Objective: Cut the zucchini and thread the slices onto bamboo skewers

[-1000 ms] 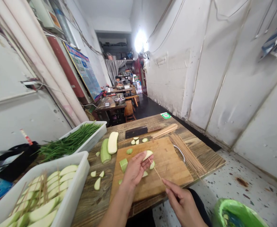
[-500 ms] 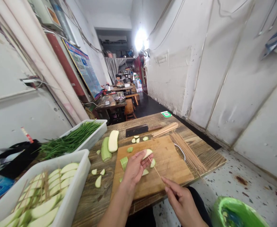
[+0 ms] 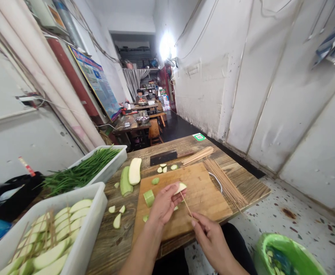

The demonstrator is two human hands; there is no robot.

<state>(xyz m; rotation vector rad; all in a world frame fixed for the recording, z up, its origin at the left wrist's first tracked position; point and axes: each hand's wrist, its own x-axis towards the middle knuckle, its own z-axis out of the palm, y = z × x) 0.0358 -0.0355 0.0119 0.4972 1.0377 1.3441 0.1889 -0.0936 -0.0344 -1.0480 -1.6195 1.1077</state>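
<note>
My left hand (image 3: 164, 204) pinches a pale vegetable slice (image 3: 181, 187) above the wooden cutting board (image 3: 204, 198). My right hand (image 3: 210, 238) grips the near end of a thin bamboo skewer (image 3: 186, 204), whose tip is at the slice. A green chunk (image 3: 148, 198) and small cut pieces lie on the board beside my left hand. Two halved long green vegetables (image 3: 130, 175) lie on the table left of the board.
A white tray (image 3: 95, 214) of skewered slices is at near left. Another white tray (image 3: 114, 164) holds green chives. A cleaver (image 3: 164, 157) and loose skewers (image 3: 227, 185) lie behind and right of the board. A green bin (image 3: 284, 256) stands on the floor at right.
My right hand has moved a little left and nearer to me with the skewer. The left hand keeps the slice in much the same place. The view shifted slightly.
</note>
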